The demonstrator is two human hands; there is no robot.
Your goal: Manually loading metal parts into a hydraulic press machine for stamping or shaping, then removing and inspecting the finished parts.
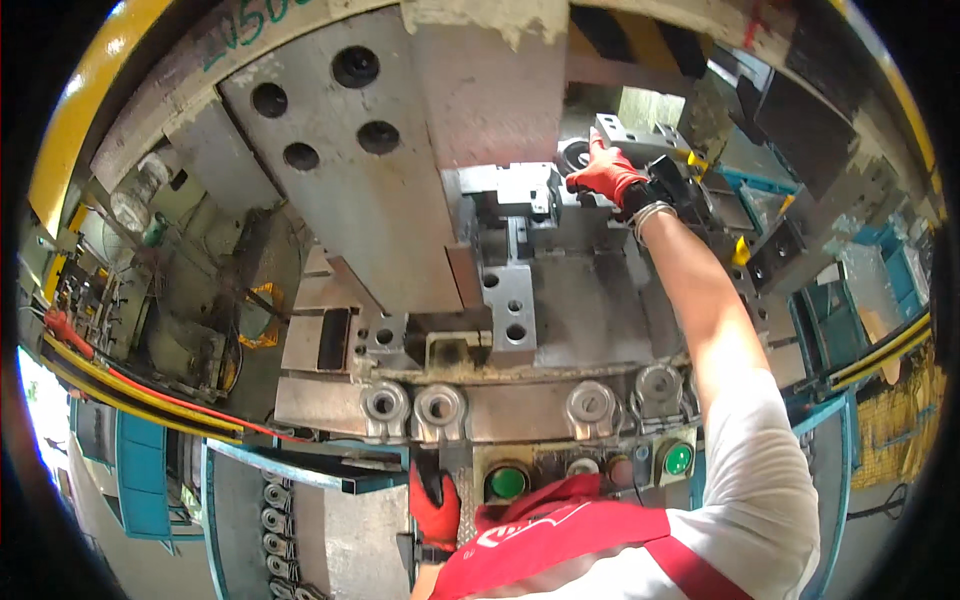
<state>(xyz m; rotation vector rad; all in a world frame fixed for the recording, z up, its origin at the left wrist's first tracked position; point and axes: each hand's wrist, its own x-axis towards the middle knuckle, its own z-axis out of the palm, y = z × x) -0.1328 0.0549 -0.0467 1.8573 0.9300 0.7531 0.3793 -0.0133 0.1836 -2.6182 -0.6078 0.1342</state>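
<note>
1. The right hand (605, 175), in a red glove, was stretched to the upper centre-right of the frame, its fingers laid on a dark round part (575, 157) seated in the die (520, 195).
2. Whether the part was pinched could not be told.
3. The left hand (435, 510), also gloved in red, was seen at the lower centre, closed around a dark lever (440, 462) just beside a green button (507, 483).
4. A row of metal lugs (412, 408) lay along the press bed above the button.
5. A grey drilled plate (340, 150) filled the upper left.
</note>
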